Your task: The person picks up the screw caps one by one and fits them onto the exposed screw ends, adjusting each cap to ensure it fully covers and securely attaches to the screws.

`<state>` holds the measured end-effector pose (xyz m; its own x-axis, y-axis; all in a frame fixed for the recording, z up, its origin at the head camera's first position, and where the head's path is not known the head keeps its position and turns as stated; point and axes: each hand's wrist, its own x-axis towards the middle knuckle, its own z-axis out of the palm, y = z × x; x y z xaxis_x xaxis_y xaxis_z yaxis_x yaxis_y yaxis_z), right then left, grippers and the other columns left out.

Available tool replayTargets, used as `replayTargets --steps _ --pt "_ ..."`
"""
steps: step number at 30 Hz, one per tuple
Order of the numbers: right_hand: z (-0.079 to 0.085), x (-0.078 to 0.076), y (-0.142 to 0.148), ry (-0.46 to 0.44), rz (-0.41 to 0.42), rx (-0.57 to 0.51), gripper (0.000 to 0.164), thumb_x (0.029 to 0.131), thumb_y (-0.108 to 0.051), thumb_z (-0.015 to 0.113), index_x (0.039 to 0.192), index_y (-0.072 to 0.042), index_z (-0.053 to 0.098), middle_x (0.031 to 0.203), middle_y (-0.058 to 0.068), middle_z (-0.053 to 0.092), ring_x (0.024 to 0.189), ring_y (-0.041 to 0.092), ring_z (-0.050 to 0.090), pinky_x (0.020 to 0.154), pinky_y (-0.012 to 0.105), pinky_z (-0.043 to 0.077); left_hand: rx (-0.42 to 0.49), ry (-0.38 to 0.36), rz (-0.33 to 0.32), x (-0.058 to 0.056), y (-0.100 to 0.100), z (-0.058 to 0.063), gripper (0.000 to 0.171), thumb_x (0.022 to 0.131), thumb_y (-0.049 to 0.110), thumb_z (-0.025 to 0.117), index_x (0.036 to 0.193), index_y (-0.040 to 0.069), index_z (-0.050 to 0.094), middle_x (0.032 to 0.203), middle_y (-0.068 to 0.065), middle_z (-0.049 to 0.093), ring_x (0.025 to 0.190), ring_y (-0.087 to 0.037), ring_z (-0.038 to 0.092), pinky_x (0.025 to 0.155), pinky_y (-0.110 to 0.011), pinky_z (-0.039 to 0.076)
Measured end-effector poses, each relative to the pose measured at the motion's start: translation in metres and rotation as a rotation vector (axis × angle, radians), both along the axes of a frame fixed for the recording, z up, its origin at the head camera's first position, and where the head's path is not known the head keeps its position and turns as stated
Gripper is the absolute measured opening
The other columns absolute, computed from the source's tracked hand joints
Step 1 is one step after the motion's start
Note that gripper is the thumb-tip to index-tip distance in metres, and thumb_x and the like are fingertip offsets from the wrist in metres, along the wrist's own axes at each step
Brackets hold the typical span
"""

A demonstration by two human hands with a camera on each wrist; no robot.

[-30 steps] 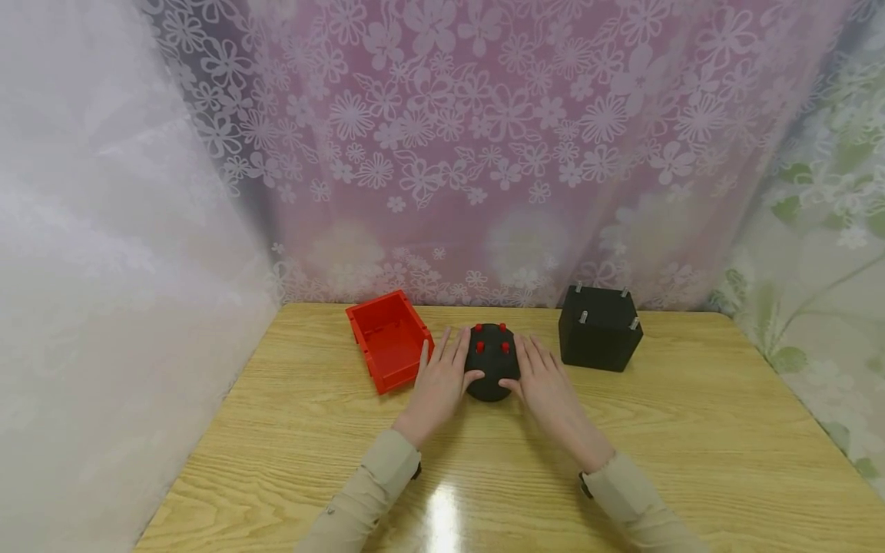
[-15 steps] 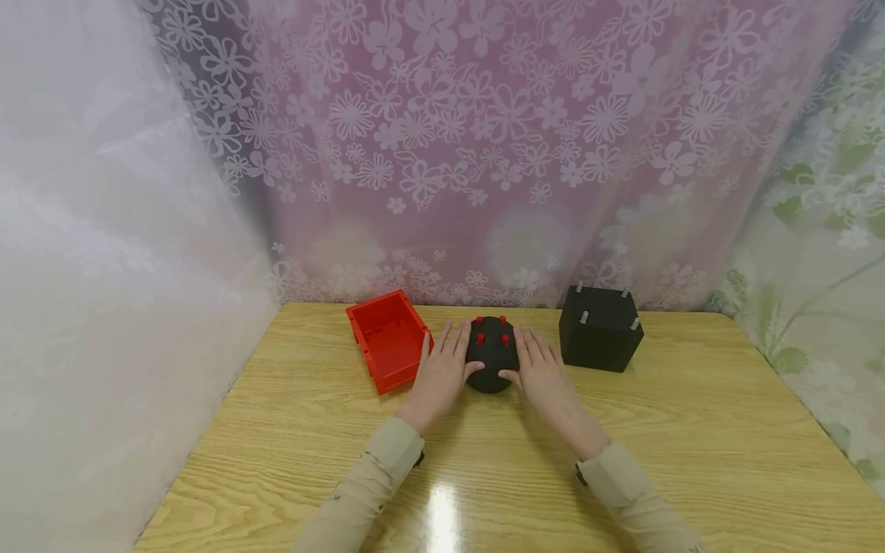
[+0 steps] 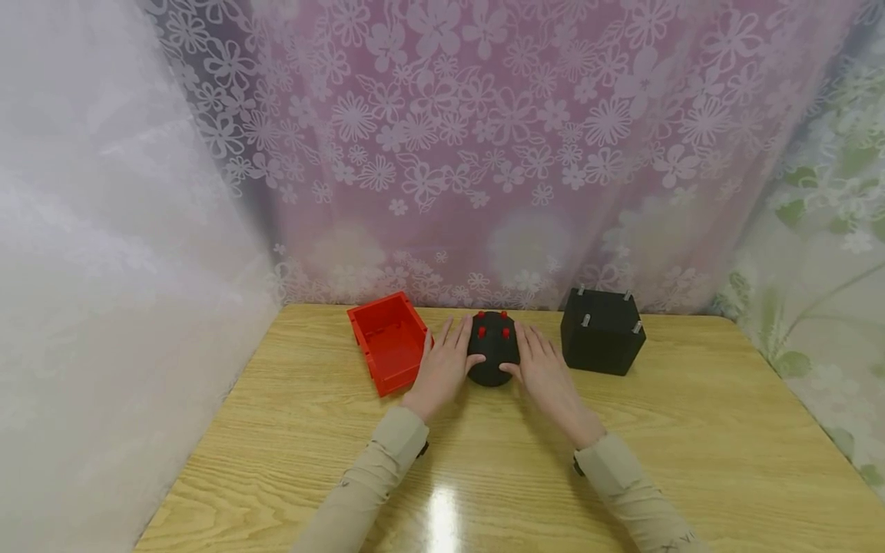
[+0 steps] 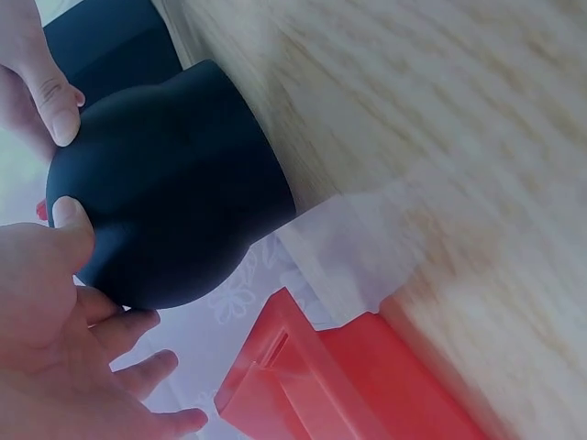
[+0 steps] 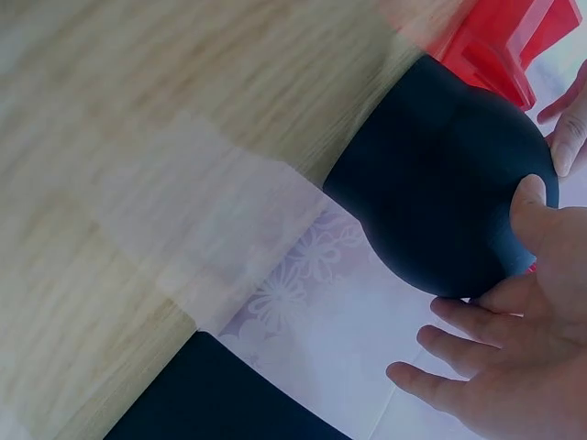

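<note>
A black rounded object [image 3: 492,361] with several small red pegs [image 3: 482,332] on top stands between the two hands at the back middle of the table. In the wrist views its smooth bulging body [image 4: 165,192] narrows to a base against the wood. My left hand [image 3: 439,376] holds its left side, thumb on the near face and forefinger along the side. The other fingers spread beside it, close to a red open bin [image 3: 402,378]. My right hand [image 3: 548,380] holds the right side the same way. Each palm faces inward.
A black box [image 3: 598,346] with several clear pegs on its top stands to the right of the right hand. A flowered pink curtain [image 3: 442,192] hangs right behind the table's [image 3: 691,430] back edge. Pale sheets flank both sides.
Both hands and the black rounded object have moved away from the person, toward the table's back edge. The grip looks the same. The red bin and the black box stay in place.
</note>
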<state>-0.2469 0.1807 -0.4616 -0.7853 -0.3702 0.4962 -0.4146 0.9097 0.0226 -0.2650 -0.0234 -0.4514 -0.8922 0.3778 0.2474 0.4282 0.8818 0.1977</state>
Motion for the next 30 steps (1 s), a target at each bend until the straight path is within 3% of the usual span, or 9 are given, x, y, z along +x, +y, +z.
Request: replayTargets --steps 12,24,30 --pt "-0.002 -0.014 0.002 0.024 -0.007 0.002 0.083 0.09 -0.038 0.073 0.148 0.011 0.041 0.138 0.031 0.056 0.126 0.046 0.057 0.098 0.058 0.051 -0.013 -0.007 0.005 -0.014 0.003 0.001 0.078 0.102 0.05 0.044 0.163 0.01 0.017 0.164 -0.007 0.033 0.153 -0.032 0.023 0.12 -0.061 0.02" --pt "-0.002 -0.027 0.005 -0.007 -0.009 0.001 0.083 0.092 -0.04 0.071 0.15 0.01 0.039 0.141 0.03 0.054 0.127 0.044 0.056 0.099 0.057 0.05 -0.022 -0.046 0.03 -0.024 0.007 0.004 0.079 0.102 0.051 0.045 0.164 0.011 0.015 0.164 -0.006 0.032 0.154 -0.03 0.021 0.121 -0.06 0.021" --pt "-0.003 -0.035 0.008 -0.062 -0.03 0.013 0.083 0.094 -0.041 0.069 0.153 0.008 0.036 0.145 0.029 0.051 0.13 0.043 0.054 0.102 0.057 0.048 0.019 -0.068 0.032 -0.031 0.008 0.002 0.079 0.102 0.051 0.045 0.164 0.013 0.014 0.165 -0.007 0.031 0.155 -0.029 0.019 0.122 -0.06 0.016"
